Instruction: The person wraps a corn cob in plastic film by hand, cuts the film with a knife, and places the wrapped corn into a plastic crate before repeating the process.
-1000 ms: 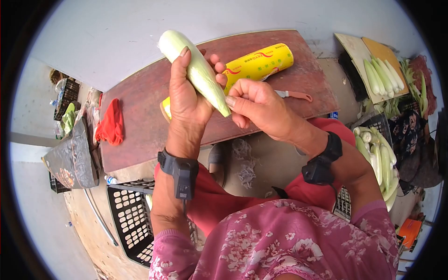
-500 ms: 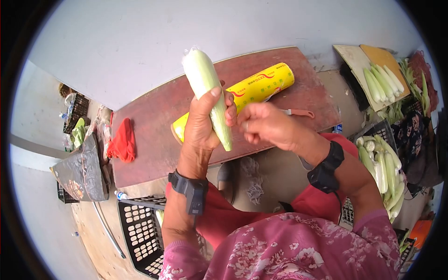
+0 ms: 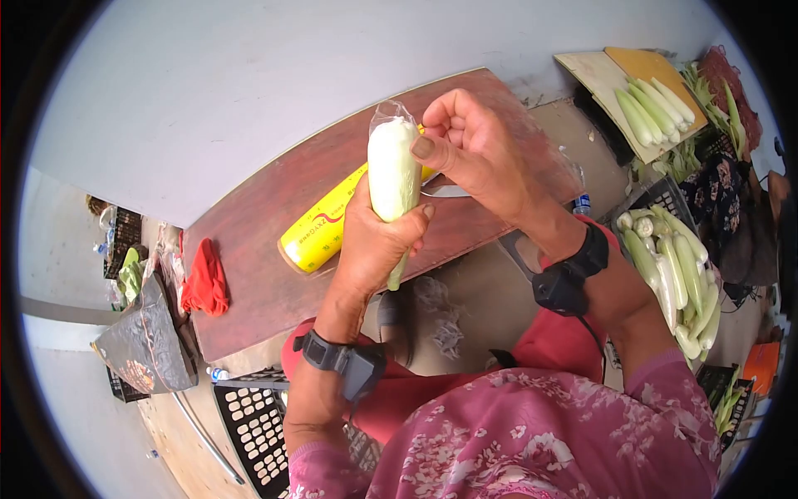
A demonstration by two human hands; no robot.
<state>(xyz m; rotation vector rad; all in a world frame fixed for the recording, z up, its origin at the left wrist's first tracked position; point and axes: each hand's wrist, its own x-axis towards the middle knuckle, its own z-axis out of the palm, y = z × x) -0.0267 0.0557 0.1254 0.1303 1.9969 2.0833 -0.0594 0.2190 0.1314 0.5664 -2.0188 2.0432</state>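
Note:
My left hand (image 3: 381, 241) is closed around the lower part of an ear of corn in its pale green husk (image 3: 394, 170), held upright over the table with its narrow tip down. Clear plastic film (image 3: 391, 112) sticks up loosely past its thick top end. My right hand (image 3: 482, 154) is beside that top end, thumb apart from the curled fingers; the thumb tip is against or very near the corn's side. Behind the corn, a yellow roll of cling film (image 3: 320, 229) lies on the table. A knife blade (image 3: 445, 190) shows partly beneath my right hand.
The reddish table (image 3: 249, 266) carries a red cloth (image 3: 205, 279) at its left end. On the right, several ears lie on a board (image 3: 590, 71), and more fill a crate (image 3: 677, 195). A black crate (image 3: 258, 432) stands by my left leg.
My right hand has moved up from beside the lower part of the corn to its top end. The corn is more upright, and its loose film stands out more. The view has shifted slightly.

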